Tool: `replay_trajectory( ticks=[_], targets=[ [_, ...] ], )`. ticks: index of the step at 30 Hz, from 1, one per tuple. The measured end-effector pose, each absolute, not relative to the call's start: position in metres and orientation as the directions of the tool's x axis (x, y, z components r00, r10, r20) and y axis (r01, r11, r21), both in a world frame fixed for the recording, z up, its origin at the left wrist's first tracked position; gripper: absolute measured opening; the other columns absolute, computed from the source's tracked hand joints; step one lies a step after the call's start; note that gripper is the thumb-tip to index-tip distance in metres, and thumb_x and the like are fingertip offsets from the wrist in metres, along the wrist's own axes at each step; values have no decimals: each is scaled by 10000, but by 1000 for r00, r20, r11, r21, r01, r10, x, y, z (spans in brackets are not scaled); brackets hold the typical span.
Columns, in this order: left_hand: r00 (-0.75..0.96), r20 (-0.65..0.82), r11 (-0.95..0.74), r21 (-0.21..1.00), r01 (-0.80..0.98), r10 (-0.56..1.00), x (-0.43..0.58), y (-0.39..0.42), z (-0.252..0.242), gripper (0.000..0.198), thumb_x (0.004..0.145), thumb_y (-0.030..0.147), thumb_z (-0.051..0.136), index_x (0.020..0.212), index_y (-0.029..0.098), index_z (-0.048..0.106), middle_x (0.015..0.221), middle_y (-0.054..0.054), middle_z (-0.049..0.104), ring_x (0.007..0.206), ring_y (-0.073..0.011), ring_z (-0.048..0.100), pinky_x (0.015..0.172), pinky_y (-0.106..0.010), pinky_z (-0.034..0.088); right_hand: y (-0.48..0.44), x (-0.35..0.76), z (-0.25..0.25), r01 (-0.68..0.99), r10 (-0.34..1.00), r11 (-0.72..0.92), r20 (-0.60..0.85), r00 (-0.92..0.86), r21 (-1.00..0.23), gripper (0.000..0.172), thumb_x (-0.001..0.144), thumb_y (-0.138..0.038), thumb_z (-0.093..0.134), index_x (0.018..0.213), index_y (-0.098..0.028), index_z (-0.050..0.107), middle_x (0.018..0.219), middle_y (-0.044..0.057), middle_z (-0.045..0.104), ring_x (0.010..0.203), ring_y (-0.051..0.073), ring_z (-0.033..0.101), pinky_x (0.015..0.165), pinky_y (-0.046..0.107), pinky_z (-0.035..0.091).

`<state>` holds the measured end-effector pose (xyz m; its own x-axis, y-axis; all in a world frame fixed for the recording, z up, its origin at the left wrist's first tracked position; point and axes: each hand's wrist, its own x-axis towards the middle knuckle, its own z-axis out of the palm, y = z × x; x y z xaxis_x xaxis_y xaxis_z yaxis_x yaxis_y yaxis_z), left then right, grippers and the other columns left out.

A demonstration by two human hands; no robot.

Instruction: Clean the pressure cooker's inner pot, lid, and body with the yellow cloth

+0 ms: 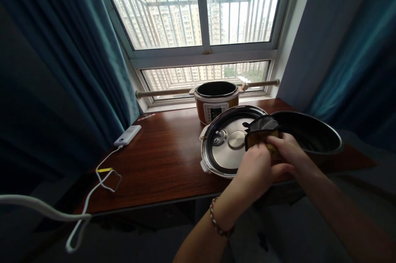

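A grey and yellow cleaning cloth (262, 126) with dark edging is bunched between my two hands, above the right part of the pot lid. My left hand (256, 162), with a braided bracelet at the wrist, is closed on the cloth's lower edge. From the right, my right hand (286, 149) grips the same cloth, its fingers partly hidden. The pressure cooker lid (222, 155) lies with its metal inner side up and a dark sealing ring round it. Behind it stands the electric pressure cooker (202, 110), uncovered, with a control panel on its front.
A large black inner pot (332, 133) stands at the right of the wooden table (167, 155). At the left lie a white power bank (128, 135) and its white cable (88, 201) with a yellow tie. Blue curtains (93, 48) flank the barred window.
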<state>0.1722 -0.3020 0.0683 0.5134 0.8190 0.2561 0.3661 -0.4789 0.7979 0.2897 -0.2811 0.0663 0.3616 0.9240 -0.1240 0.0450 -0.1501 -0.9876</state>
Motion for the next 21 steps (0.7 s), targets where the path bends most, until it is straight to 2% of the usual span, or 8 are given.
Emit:
replay_trajectory(
  ticks=[3, 5, 7, 10, 13, 15, 18, 21],
  targets=[
    [460, 290, -276, 956, -100, 839, 173, -291, 68, 601, 625, 471, 714, 1068, 98, 552, 1023, -137, 630, 953, -268, 592, 836, -380, 468, -289, 286, 72, 342, 918, -88, 57, 392, -935, 255, 568, -293, 607, 774, -142, 607, 689, 47, 634, 630, 202, 586, 537, 271, 419],
    [368, 251, -83, 905, -416, 895, 172, -285, 70, 496, 696, 436, 667, 1054, 109, 562, 1024, -105, 638, 952, -211, 600, 861, -330, 452, -296, 278, 75, 589, 887, -35, 246, 390, -807, 295, 625, -346, 592, 843, -148, 600, 701, 59, 632, 652, 220, 591, 547, 278, 402],
    [325, 175, 39, 828, -559, 930, 168, -280, 76, 380, 725, 373, 656, 982, 98, 602, 956, -84, 662, 887, -175, 620, 840, -300, 453, -304, 266, 78, 792, 846, 16, 430, 315, -611, 311, 709, -378, 526, 897, -137, 586, 675, 72, 622, 616, 219, 585, 531, 275, 374],
    [238, 108, 59, 797, -600, 965, 156, -278, 87, 286, 647, 262, 730, 862, 95, 642, 818, -42, 680, 747, -130, 630, 735, -237, 462, -311, 246, 83, 947, 775, 113, 624, 105, -300, 303, 780, -327, 433, 921, -99, 575, 658, 86, 615, 554, 198, 569, 497, 264, 339],
    [167, 50, 70, 764, -642, 985, 137, -280, 88, 231, 611, 206, 735, 802, 105, 651, 746, -23, 679, 665, -112, 625, 633, -196, 453, -314, 227, 83, 984, 725, 164, 684, -77, -63, 297, 786, -269, 434, 949, -69, 581, 740, 108, 640, 539, 181, 571, 467, 258, 340],
    [123, 14, 72, 740, -669, 992, 123, -283, 81, 210, 587, 182, 728, 771, 114, 654, 725, -21, 680, 658, -119, 631, 629, -196, 460, -315, 217, 78, 979, 691, 193, 699, -185, 68, 311, 791, -236, 451, 1006, -49, 578, 845, 151, 656, 571, 186, 589, 463, 258, 367],
    [-15, -16, 1, 727, -686, 1000, 107, -286, 60, 194, 548, 165, 710, 732, 132, 658, 715, -15, 686, 696, -144, 644, 690, -224, 484, -315, 206, 63, 945, 614, 239, 719, -327, 225, 303, 816, -184, 454, 1059, -52, 575, 987, 218, 642, 663, 221, 620, 488, 276, 431],
    [-120, -32, -58, 734, -676, 992, 94, -288, 36, 185, 543, 176, 681, 724, 147, 662, 739, -16, 694, 770, -175, 652, 772, -264, 489, -317, 195, 48, 926, 571, 256, 729, -377, 278, 304, 841, -149, 423, 1092, -69, 573, 1036, 236, 630, 748, 275, 638, 539, 342, 491]
  ],
)
